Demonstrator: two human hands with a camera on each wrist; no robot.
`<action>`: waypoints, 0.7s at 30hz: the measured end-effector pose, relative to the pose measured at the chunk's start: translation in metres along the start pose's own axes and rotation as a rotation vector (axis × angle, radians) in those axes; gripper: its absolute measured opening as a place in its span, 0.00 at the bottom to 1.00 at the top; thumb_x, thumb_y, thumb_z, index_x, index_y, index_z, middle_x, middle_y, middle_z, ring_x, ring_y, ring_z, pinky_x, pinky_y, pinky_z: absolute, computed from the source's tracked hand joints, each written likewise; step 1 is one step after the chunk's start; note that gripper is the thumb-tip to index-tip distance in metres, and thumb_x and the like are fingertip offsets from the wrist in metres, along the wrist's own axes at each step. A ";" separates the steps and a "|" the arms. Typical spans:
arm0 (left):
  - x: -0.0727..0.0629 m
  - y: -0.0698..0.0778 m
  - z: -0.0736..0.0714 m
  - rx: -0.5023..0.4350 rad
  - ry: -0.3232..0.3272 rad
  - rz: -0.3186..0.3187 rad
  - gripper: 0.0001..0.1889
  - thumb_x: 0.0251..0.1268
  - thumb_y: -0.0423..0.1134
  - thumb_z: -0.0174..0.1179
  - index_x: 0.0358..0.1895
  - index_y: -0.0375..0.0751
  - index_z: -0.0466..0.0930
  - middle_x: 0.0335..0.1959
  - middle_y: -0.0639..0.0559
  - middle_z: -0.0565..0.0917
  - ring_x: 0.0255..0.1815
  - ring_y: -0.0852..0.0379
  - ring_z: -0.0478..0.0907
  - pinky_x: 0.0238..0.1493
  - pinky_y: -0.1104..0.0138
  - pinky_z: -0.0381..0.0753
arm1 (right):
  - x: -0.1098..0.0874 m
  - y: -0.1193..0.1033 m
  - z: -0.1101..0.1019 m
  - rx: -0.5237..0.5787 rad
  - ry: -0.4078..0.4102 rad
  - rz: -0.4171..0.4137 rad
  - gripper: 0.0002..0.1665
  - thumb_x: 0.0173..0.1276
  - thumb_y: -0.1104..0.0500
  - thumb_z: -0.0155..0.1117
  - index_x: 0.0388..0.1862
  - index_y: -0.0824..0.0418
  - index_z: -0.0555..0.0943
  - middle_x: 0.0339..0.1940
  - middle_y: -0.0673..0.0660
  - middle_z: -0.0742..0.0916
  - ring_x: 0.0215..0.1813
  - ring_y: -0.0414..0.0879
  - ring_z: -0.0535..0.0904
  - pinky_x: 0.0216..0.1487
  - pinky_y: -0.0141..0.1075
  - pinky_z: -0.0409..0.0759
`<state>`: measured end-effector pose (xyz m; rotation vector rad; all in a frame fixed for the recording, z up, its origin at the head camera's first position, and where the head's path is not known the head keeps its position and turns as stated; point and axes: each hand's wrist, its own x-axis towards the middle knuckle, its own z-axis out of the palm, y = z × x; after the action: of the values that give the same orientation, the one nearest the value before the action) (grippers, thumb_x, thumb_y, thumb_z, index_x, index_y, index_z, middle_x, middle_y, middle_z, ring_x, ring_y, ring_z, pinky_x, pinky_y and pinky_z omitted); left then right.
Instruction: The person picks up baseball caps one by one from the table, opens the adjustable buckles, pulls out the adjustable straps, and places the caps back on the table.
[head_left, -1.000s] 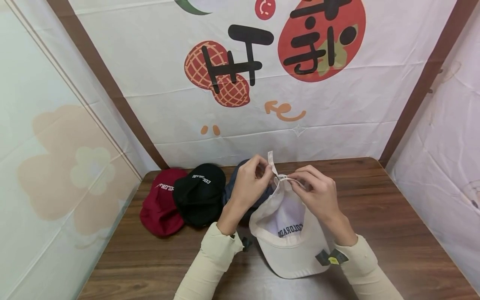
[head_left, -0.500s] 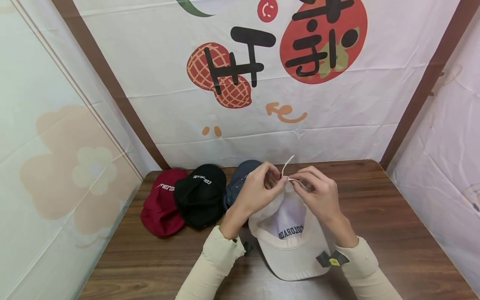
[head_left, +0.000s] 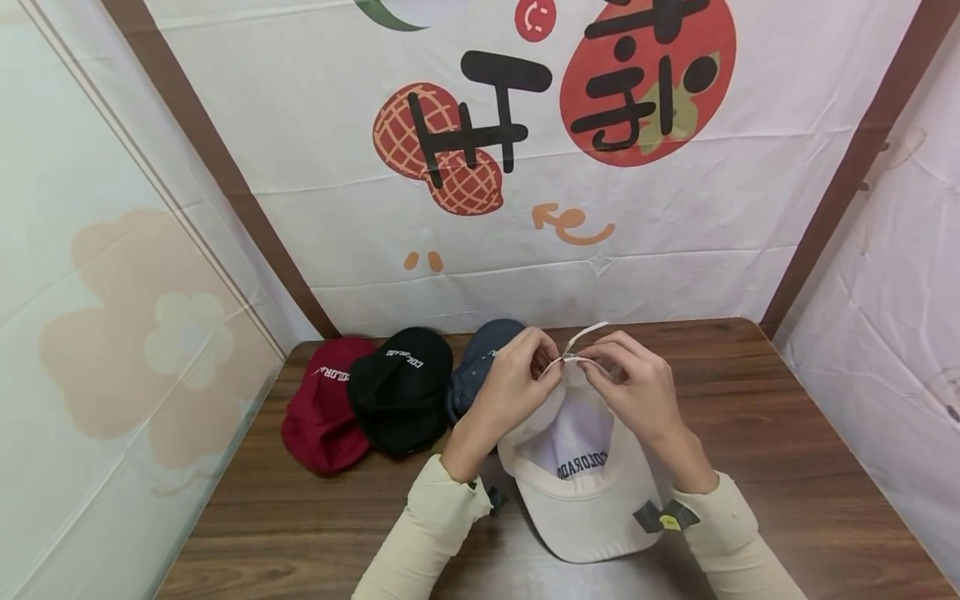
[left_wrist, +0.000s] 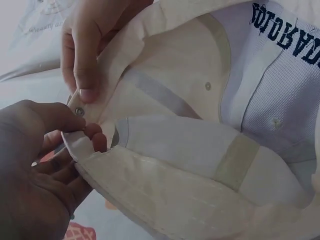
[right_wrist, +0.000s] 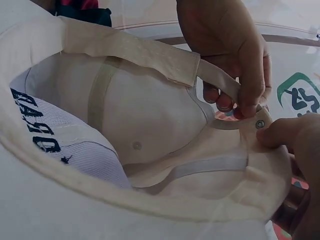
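A cream baseball cap (head_left: 600,521) lies upside down with its brim toward me, and dark COLORADO stitching shows mirrored inside it. At its back edge, my left hand (head_left: 510,375) pinches the cap's narrow adjusting strap (right_wrist: 220,80) between thumb and fingers. Right beside it, my right hand (head_left: 637,387) pinches the other side of the band, close to a small metal eyelet (right_wrist: 259,124). The strap's loose end (head_left: 587,333) sticks up between the hands and leans right. Fingers partly hide where the strap meets the small metal fastening.
Left of the cream cap, a red cap (head_left: 322,417), a black cap (head_left: 401,400) and a navy cap (head_left: 472,367) stand in a row on the wooden table (head_left: 780,467). My left forearm passes in front of the navy one. A printed cloth (head_left: 337,225) hangs behind.
My left hand has moved right, closer to the right hand. The strap's loose end has swung from nearly upright to leaning right. My right hand and the cap have barely moved.
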<state>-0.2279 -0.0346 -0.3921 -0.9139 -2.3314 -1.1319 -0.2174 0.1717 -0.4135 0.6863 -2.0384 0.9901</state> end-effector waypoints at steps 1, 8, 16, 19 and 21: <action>0.000 -0.001 0.000 0.001 0.011 0.007 0.07 0.69 0.27 0.68 0.41 0.38 0.78 0.38 0.46 0.81 0.33 0.57 0.82 0.36 0.66 0.86 | 0.000 0.000 0.000 -0.006 -0.003 -0.005 0.04 0.67 0.64 0.78 0.39 0.57 0.91 0.37 0.50 0.89 0.27 0.38 0.78 0.31 0.24 0.75; 0.000 0.000 0.002 -0.009 0.018 0.016 0.05 0.71 0.29 0.67 0.41 0.39 0.79 0.39 0.48 0.81 0.34 0.59 0.82 0.36 0.71 0.84 | 0.001 -0.002 0.005 -0.040 0.004 -0.051 0.08 0.62 0.64 0.81 0.39 0.55 0.91 0.37 0.49 0.89 0.27 0.39 0.78 0.30 0.29 0.73; -0.001 0.001 0.000 0.009 0.030 0.053 0.05 0.70 0.28 0.67 0.41 0.39 0.80 0.39 0.49 0.82 0.34 0.61 0.82 0.37 0.74 0.83 | 0.003 -0.007 0.008 -0.098 0.020 -0.071 0.06 0.64 0.62 0.81 0.37 0.56 0.91 0.37 0.49 0.91 0.27 0.39 0.80 0.29 0.32 0.75; -0.001 0.001 0.000 0.006 0.038 0.064 0.05 0.70 0.28 0.67 0.41 0.39 0.81 0.39 0.49 0.82 0.34 0.60 0.82 0.36 0.72 0.84 | 0.003 -0.008 0.007 -0.111 0.015 -0.074 0.05 0.64 0.62 0.80 0.37 0.56 0.90 0.38 0.50 0.91 0.28 0.40 0.80 0.28 0.33 0.76; -0.002 0.000 0.000 0.006 0.038 0.066 0.04 0.71 0.29 0.67 0.41 0.39 0.81 0.39 0.49 0.82 0.33 0.61 0.82 0.36 0.71 0.84 | 0.003 -0.009 0.007 -0.114 0.015 -0.076 0.05 0.64 0.63 0.80 0.36 0.57 0.90 0.38 0.51 0.92 0.28 0.40 0.81 0.28 0.33 0.76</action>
<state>-0.2264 -0.0352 -0.3926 -0.9513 -2.2567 -1.1054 -0.2157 0.1605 -0.4102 0.6887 -2.0231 0.8270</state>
